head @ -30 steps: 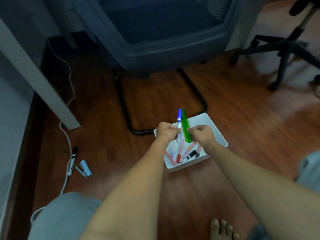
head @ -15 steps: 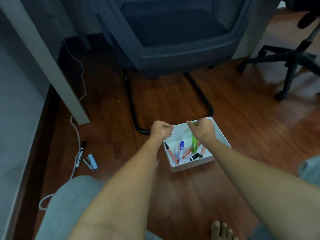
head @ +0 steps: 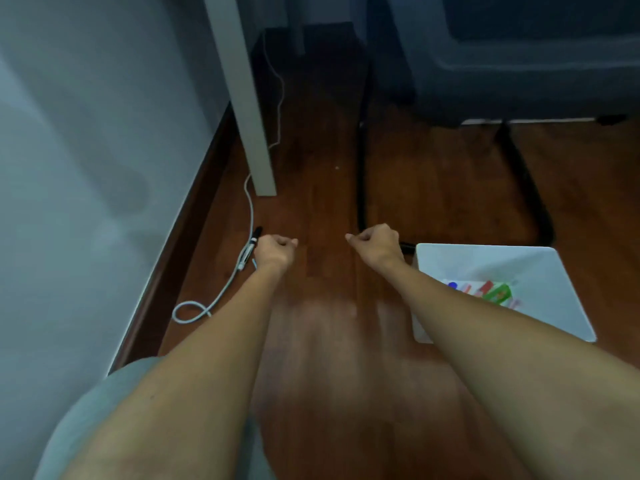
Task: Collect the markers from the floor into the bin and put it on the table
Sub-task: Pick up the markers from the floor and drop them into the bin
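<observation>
A white bin stands on the wooden floor at the right, holding several markers, among them a green one, a blue-capped one and red ones. A black-and-white marker lies on the floor by a cable, just left of my left hand. That hand is a loose fist with nothing visible in it. My right hand is also closed and holds nothing, left of the bin's near corner. A small blue object next to the black marker is mostly hidden by my left wrist.
A white cable loops along the dark baseboard and wall at the left. A white table leg stands beyond my left hand. A chair's black sled frame and dark seat fill the upper right.
Both hands dropped the blue and green markers into the bin, then moved left away from it. The view swung left, and my left hand now sits beside the black marker.
</observation>
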Tool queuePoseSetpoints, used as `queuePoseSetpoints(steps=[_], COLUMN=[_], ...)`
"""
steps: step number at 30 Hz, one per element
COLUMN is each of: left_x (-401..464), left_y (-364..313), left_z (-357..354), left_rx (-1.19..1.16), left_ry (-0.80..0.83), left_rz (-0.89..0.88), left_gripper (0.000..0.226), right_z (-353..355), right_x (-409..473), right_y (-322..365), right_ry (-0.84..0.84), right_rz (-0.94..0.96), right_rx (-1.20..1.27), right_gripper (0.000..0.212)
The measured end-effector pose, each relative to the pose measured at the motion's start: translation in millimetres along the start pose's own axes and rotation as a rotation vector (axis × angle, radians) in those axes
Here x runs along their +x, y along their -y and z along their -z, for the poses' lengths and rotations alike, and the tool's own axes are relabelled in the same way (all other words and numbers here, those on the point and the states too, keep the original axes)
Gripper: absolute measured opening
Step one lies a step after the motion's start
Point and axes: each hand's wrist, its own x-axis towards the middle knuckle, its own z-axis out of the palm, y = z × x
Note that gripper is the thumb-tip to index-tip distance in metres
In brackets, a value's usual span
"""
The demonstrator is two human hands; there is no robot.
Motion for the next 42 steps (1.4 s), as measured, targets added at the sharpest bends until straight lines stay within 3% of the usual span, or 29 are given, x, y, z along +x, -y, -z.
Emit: queuePoseSetpoints(steps=[5,12,18,21,25,36,42], left_x=[15,69,109,128,140,115,80], left_y=[28,78,103,115,127,104,78], left_z=[32,43,30,25,20,11,-10], left_rx=[-0.016,-0.003,0.048,0.145,0.195,0.456,0.349], left_ry=[-0.109,-0.23,-0.311,-0.305,-0.219,-0.033,0.05], left_rz=[0.053,0.076,-0.05,-0.098,-0.079,0.01,0.056], left_gripper=[0.013,0.025,0.021,0.019,0.018,0.043,0.037], right_z=[-56,-145,-205,-223,-239,-193,-132], right_x=[13,44,60,65,64,55,46], right_y=[7,1,-4,-6,-11,-7,-1], right_ry=[0.086,0.103,0.146,0.149,0.145,0.144,0.078], right_rz=[-0.021,0.0,0.097,0.15,0.181,0.153,0.072], right_rx=[-0.017,0.0,-0.026,-0.124,-0.214,-0.396,-0.352], right_gripper=[0.035,0.045,0.06,0.049,0.062,0.05,0.048])
